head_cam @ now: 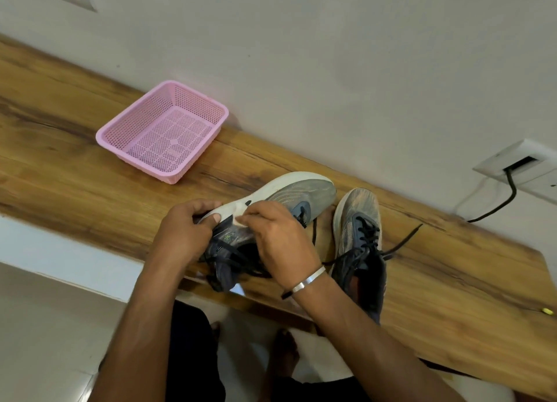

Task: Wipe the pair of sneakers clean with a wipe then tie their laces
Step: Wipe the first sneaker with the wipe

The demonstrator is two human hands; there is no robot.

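On the far left of the wooden table (75, 148) stands a pink basket (162, 130), well apart from my hands. My left hand (184, 230) grips the heel of the tilted sneaker (271, 208), the fingers curled over the white sole and the thumb pressed on its side. The shoe lies on its side, toe toward the far right. A small green mark is on the dark upper, too blurred to read. My right hand (280, 239), with a silver bangle (307, 281) at the wrist, pinches a white wipe (241, 219) against the sole edge, fingers bent close together. Just right of it the second sneaker (358, 245) stands upright on the table, its black laces (398, 246) loose. On the wall at the far right, a cable (500, 202) leaves a socket (518, 166).
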